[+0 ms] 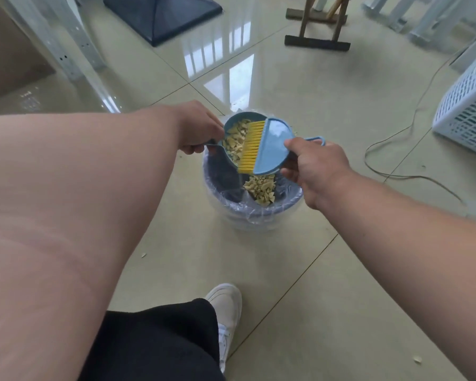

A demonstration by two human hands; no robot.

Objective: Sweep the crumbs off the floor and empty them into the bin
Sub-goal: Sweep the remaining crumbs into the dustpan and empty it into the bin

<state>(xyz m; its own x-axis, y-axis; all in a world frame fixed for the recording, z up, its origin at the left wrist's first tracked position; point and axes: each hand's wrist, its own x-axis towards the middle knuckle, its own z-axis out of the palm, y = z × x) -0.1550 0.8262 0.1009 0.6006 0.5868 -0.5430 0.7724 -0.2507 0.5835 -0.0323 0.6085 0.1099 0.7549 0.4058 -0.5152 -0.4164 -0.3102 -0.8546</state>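
1. blue plastic dustpan (232, 133) is in my left hand (198, 130), whose fingers are curled round its handle; the pan is tilted over the bin (226, 193).
2. my right hand (313, 166) grips the brush (270, 145) by its blue body, thumb on top, fingers wrapped underneath.
3. the brush's yellow bristles (252, 147) lie against the crumbs (235, 140) in the pan, at the pan's open edge.
4. more crumbs sit in a pile inside the bin (260, 189), on its right side, just below the brush.
5. the bin is lined with a clear bag (254, 218) folded over its rim and stands on the pale tiled floor (327, 100), between my two arms.
6. a few loose crumbs lie on the floor: one near the bin's left (143, 255), one at the floor's lower right (417, 359).
7. my white shoe (227, 306) and black trouser leg (160, 342) are at the near edge of the floor.
8. a white basket (467, 105) stands at the right edge, with a cable (396, 133) trailing beside it.
9. a dark blue panel (162, 12) lies at the far edge, with a wooden stand (318, 42) to its right.
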